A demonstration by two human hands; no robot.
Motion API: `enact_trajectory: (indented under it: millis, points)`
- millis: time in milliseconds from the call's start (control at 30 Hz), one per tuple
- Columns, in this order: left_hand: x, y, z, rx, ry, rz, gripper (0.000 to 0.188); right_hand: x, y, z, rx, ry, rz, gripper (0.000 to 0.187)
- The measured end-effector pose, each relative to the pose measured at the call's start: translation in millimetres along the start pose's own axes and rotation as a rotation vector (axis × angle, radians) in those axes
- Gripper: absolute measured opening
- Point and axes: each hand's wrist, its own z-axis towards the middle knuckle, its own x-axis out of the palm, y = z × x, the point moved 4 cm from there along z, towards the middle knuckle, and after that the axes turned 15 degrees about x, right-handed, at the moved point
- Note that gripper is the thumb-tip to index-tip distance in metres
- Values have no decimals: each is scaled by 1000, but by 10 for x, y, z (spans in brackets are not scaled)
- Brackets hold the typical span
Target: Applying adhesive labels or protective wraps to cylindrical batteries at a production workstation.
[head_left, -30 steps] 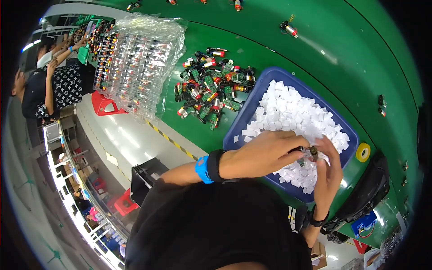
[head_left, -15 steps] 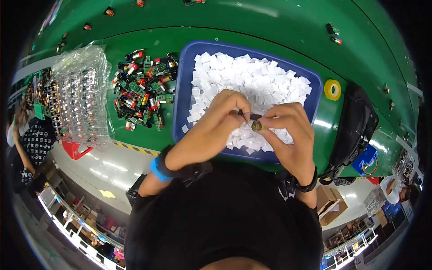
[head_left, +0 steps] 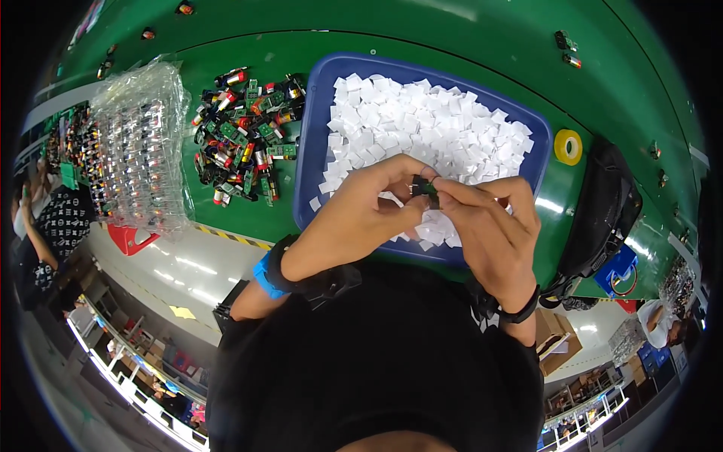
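Note:
Over the near part of a blue tray [head_left: 307,162], both my hands pinch one small black-and-green electronic part [head_left: 423,187]. My left hand [head_left: 369,202] grips its left side between thumb and forefinger. The fingertips of my right hand [head_left: 497,230] close on its right side and cover some of it. White paper squares [head_left: 433,124] lie heaped in the tray below. To the left of the tray, a pile of small assemblies [head_left: 245,139] shows green circuit boards, black parts and red or yellow cylinders.
Clear plastic packaging [head_left: 139,154] with rows of similar parts lies at the far left. Right of the tray are a yellow tape roll [head_left: 568,147], a black bag [head_left: 595,218] and a blue box [head_left: 619,270]. Other people are at both sides.
The part has been turned between my fingers: a rounded end showed before, now its black and green side shows. My right fingers have moved up and in over it. The view has shifted slightly.

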Motion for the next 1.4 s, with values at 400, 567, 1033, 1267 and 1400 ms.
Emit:
enact_trajectory:
  millis: [400, 567, 1033, 1267, 1400]
  points:
    - [-84, 8, -18, 329, -211, -107, 36, -45, 60, -51, 256, -69, 269, 38]
    - [-68, -58, -29, 412, -184, -2, 38, 87, 52, -88, 361, -41, 533, 42]
    - [-12, -265, -124, 528, -173, 420, 38, 182, 18, -160, 651, -40, 1058, 24]
    - [7, -277, -143, 489, -168, 475, 37, 214, -40, -201, 686, 162, 933, 19]
    - [19, -354, -112, 489, -158, 555, 36, 175, 12, -155, 689, 123, 875, 15]
